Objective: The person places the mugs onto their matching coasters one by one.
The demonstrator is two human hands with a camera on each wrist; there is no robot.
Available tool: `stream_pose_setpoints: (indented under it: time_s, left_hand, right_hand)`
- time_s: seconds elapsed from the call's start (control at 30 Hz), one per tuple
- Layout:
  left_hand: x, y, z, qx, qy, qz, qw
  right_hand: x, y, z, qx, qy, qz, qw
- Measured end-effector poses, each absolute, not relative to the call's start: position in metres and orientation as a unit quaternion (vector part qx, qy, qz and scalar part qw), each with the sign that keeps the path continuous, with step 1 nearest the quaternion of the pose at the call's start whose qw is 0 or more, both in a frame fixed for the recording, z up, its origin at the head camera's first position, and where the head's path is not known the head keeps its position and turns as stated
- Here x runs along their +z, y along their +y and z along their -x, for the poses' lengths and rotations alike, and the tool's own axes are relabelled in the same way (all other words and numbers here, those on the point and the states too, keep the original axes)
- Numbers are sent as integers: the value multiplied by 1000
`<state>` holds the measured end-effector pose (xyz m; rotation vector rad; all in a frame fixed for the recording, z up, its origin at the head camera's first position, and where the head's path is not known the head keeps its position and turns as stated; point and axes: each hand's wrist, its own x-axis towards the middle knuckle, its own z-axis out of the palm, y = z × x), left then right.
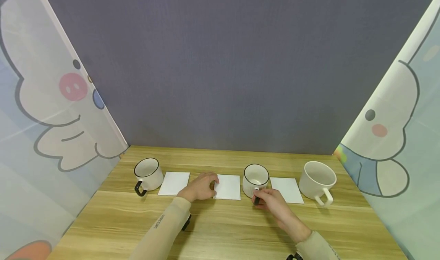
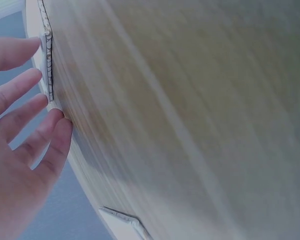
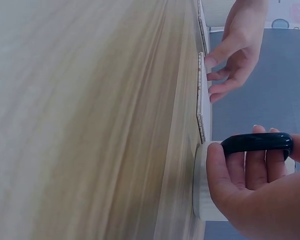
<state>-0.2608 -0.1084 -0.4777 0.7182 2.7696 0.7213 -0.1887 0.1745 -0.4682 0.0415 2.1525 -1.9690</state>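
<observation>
— At the near edge, a pale left sleeve (image 1: 156, 233) with small dark lettering, and a pale right sleeve (image 1: 316, 246), both over a wood-patterned table (image 1: 220, 237).

— And the hands, a little farther in?

— Right hand (image 1: 271, 204): grasping, thumb and fingers pinched round the black handle (image 1: 257, 201) of the middle mug (image 1: 249, 185). Left hand (image 1: 199, 186): released, fingers parted and loosely bent, at the left edge of the middle square (image 1: 227, 187). Touching that edge or merely close to it: cannot tell.

— Exact place of the middle mug?

— Upright, between the middle square and the right square (image 1: 287, 190). White outside and in, dark line round the rim, handle towards the near side. Resting on the table or just off it: cannot tell.

— And the rest of the row?

— On the left, the left mug (image 1: 152, 179), white, dark-rimmed, black-handled; just beside it, the left square (image 1: 174, 183), flat and white like the others. On the right, the right mug (image 1: 311, 183), wider, plain white, white handle pointing near. Along the squares, in the right wrist view, fluted edges like cardboard.

— Farthest off?

— Across the far side, a broad grey-blue wall (image 1: 220, 69). At either side, a left curtain (image 1: 51, 141) and a right curtain (image 1: 388, 149), pale, with large cartoon animals.
</observation>
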Motion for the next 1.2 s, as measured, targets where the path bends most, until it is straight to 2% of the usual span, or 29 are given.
stream_pose_setpoints:
  time_s: [0.67, 1.2]
  left_hand:
    - [-477, -110, 262, 253, 933, -229, 117]
    - [-480, -111, 263, 263, 928, -237, 114]
  right_hand:
    - [-469, 177, 192, -696, 704, -6, 140]
    - [-470, 176, 190, -701, 701, -7, 133]
